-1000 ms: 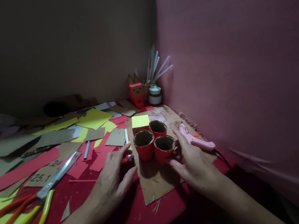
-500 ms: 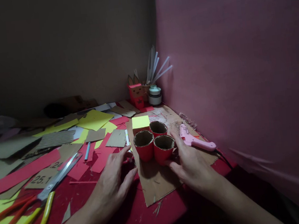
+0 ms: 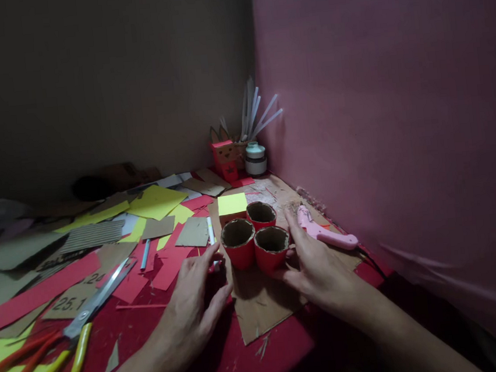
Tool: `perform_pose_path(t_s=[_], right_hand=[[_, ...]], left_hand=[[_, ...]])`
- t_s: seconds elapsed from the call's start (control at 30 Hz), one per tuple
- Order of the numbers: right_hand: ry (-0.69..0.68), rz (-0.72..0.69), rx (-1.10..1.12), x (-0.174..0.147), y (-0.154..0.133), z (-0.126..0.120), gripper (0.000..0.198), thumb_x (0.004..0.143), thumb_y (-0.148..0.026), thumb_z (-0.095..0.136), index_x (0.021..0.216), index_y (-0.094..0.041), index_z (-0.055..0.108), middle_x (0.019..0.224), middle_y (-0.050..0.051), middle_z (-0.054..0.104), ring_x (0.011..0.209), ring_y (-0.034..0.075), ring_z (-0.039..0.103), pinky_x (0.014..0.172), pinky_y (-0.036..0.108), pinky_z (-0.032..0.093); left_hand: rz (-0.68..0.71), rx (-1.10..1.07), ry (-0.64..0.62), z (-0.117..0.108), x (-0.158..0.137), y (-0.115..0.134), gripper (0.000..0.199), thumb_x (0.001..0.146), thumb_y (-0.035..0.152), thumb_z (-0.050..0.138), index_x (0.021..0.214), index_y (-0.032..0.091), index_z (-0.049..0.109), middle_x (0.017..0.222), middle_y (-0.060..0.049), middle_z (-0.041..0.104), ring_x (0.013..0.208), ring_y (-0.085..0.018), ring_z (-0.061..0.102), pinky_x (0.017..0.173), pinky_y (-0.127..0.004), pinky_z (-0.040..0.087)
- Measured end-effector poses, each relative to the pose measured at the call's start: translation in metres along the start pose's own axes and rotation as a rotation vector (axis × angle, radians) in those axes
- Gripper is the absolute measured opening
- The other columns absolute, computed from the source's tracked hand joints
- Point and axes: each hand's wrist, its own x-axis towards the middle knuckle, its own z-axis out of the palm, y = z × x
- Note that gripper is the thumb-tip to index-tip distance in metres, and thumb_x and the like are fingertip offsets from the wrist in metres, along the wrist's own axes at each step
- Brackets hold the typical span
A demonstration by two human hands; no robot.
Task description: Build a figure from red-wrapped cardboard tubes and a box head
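Now both hands sit closer to the three red tubes than a second ago, and the view has shifted slightly left. The left hand has slid right and farther in; its open, spread fingers rest on the table just left of the cluster, its thumb near the cardboard sheet, holding nothing. The right hand has closed in from the right: its fingers curve loosely against the near-right tube, touching rather than gripping it. The tubes stand upright on the sheet, long axes vertical, open mouths up, pressed together in a triangle at mid-table. A pink glue gun lies just right of them, nozzle pointing far-left. Scissors lie well left.
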Motion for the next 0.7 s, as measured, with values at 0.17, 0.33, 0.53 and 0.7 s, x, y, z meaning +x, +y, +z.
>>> perform_pose_path(t_s=[0.17, 0.33, 0.53, 0.7], right_hand=[[0.027, -0.014, 0.014, 0.006, 0.0, 0.003, 0.102, 0.077, -0.018, 0.065, 0.155, -0.014, 0.0, 0.137, 0.022, 0.052, 0.117, 0.035, 0.059, 0.094, 0.05, 0.053], [0.057, -0.069, -0.004, 0.006, 0.004, 0.009, 0.102, 0.076, -0.015, 0.064, 0.155, -0.014, -0.001, 0.134, 0.022, 0.056, 0.116, 0.035, 0.06, 0.091, 0.048, 0.054], [0.027, -0.05, 0.091, 0.007, 0.009, 0.013, 0.1, 0.077, -0.015, 0.062, 0.155, -0.015, -0.002, 0.136, 0.02, 0.055, 0.112, 0.032, 0.063, 0.09, 0.045, 0.055], [0.041, -0.08, 0.135, 0.009, 0.005, 0.011, 0.098, 0.077, -0.015, 0.062, 0.155, -0.015, 0.003, 0.148, 0.019, 0.043, 0.122, 0.033, 0.056, 0.101, 0.047, 0.048]], left_hand=[[-0.068, -0.073, 0.004, 0.004, 0.003, 0.0, 0.055, 0.092, 0.036, 0.049, 0.144, 0.03, 0.031, 0.123, -0.012, 0.056, 0.108, -0.027, 0.061, 0.09, -0.047, 0.053], [-0.157, -0.067, 0.036, 0.011, 0.012, -0.005, 0.064, 0.089, 0.042, 0.052, 0.146, 0.024, 0.028, 0.125, -0.015, 0.053, 0.114, -0.03, 0.056, 0.094, -0.052, 0.049], [-0.136, -0.049, 0.031, 0.013, 0.026, 0.006, 0.056, 0.087, 0.038, 0.053, 0.137, 0.017, 0.04, 0.115, -0.014, 0.057, 0.103, -0.029, 0.058, 0.087, -0.05, 0.051], [-0.118, -0.032, 0.048, 0.014, 0.032, 0.013, 0.038, 0.086, 0.035, 0.053, 0.12, 0.018, 0.052, 0.099, -0.01, 0.06, 0.091, -0.027, 0.056, 0.079, -0.047, 0.051]])
